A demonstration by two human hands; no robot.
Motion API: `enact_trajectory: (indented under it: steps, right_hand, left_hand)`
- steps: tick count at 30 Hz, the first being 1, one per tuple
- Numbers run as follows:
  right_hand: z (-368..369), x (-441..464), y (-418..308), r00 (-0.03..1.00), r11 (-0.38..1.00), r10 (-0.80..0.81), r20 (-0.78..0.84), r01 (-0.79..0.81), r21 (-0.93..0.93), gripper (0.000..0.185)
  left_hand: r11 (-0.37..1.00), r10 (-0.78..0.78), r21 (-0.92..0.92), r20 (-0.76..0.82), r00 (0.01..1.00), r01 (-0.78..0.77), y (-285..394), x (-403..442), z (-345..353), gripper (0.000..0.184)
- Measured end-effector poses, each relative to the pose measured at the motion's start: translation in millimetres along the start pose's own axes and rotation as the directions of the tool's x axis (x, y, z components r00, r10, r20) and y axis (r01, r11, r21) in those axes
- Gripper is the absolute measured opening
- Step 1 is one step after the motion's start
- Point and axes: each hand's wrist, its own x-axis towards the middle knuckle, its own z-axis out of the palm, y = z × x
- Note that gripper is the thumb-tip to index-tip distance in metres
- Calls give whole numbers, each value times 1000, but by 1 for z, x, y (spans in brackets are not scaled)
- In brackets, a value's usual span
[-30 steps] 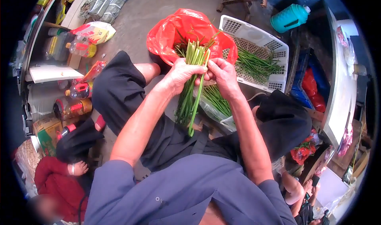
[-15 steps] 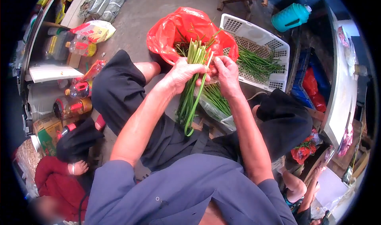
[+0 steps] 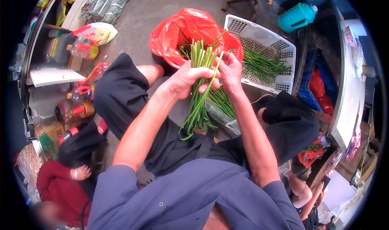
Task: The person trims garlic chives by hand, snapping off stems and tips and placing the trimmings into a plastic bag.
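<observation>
My left hand (image 3: 184,79) is wrapped round a bunch of long green vegetable stalks (image 3: 199,55). Their pale cut ends point up and away from me, and the thin green tails hang towards my lap. One lighter stalk (image 3: 216,68) slants across the front of the bunch. My right hand (image 3: 231,71) is closed beside it, with fingers pinched at that stalk's upper part; some fingertips are hidden. Just beyond my hands stands an open red plastic bag (image 3: 166,37) with plant scraps inside. Below my right hand, more green stalks (image 3: 221,100) lie in a clear plastic bag (image 3: 221,115).
A white plastic basket (image 3: 259,30) holds more green stalks at the right. Further right are a teal thermos (image 3: 298,17) and a blue crate (image 3: 310,74). Bottles (image 3: 75,109) and a shelf (image 3: 56,76) line the left. A person in a red sleeve (image 3: 54,173) sits at lower left.
The slanting stalk now leans further right at its top, and my right fingers have shifted slightly around it. The tails of the bunch have swung and spread a little.
</observation>
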Motion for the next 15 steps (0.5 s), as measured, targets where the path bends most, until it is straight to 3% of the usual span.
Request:
enact_trajectory:
  steps: [4, 6, 8, 15]
  right_hand:
    - [-2, -4, -7, 994, 993, 89, 60, -84, -81, 19]
    - [-4, -9, -10, 993, 982, 109, 38, -102, -160, 29]
    - [-6, -14, -8, 993, 987, 112, 38, -107, -122, 30]
    - [-36, -31, 18, 982, 979, 188, 29, -185, -81, 27]
  left_hand:
    - [1000, 21, -8, 13, 1000, -21, -1, 0, -2, 25]
    - [999, 29, -23, 14, 999, -29, -3, 1, -3, 27]
    - [993, 43, -110, 25, 999, -40, -5, 2, -5, 28]
    - [997, 62, -37, 0, 998, -62, -1, 2, -4, 25]
